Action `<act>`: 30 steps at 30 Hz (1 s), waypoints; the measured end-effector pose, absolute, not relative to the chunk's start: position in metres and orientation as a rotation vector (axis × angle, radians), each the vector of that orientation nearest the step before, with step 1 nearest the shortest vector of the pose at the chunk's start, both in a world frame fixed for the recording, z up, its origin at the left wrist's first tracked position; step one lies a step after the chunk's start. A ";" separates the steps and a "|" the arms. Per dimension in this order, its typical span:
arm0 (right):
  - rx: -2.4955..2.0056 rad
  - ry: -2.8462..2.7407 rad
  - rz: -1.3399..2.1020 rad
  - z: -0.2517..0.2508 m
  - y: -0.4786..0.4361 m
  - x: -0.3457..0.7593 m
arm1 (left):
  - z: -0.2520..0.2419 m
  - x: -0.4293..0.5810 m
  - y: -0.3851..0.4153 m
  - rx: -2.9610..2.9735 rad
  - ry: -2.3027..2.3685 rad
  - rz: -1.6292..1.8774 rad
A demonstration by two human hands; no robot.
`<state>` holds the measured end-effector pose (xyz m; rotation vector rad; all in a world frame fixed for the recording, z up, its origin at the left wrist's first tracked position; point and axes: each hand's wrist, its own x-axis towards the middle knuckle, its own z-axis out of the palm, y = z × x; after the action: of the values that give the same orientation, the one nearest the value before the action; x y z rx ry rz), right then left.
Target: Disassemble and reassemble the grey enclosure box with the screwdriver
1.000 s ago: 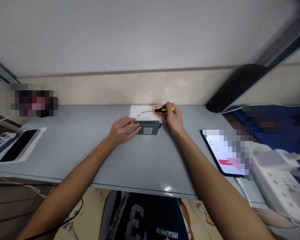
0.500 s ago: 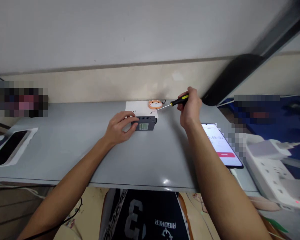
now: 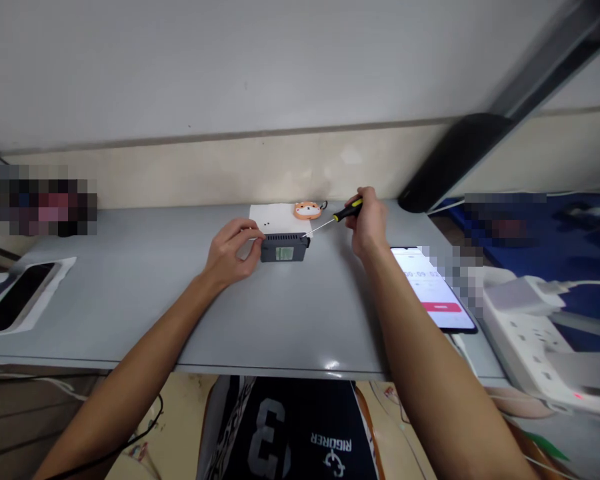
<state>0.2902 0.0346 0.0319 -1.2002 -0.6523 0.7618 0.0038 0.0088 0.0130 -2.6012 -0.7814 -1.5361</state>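
A small dark grey box (image 3: 284, 248) with a green label lies on the grey table (image 3: 290, 313). My left hand (image 3: 230, 250) grips its left end, fingers curled round it. My right hand (image 3: 367, 223) is closed on a screwdriver (image 3: 336, 217) with a black and yellow handle. Its thin shaft slants down to the left, and the tip is at the box's right top edge. Behind the box lies a white sheet of paper (image 3: 275, 215) with a few tiny dark specks on it. An orange animal-shaped charm (image 3: 307, 210) sits beside the paper.
A lit phone (image 3: 433, 287) lies right of my right arm. A white power strip (image 3: 540, 340) with plugs sits at the far right. Another phone (image 3: 15, 297) rests on white paper at the left edge. A dark slanted post (image 3: 460, 160) rises behind, by the wall.
My right hand lifted the screwdriver off the paper, swung right, then came back left and down, bringing the tip to the box's right end. My left hand stayed on the box.
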 end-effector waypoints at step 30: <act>-1.107 -0.737 0.705 0.031 0.035 0.288 | 0.002 0.055 0.008 -2.679 -0.769 -1.358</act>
<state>0.2884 0.0354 0.0309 -1.1071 -0.7375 0.7047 0.0553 0.0077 0.0024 -2.6794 -0.7692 -1.3585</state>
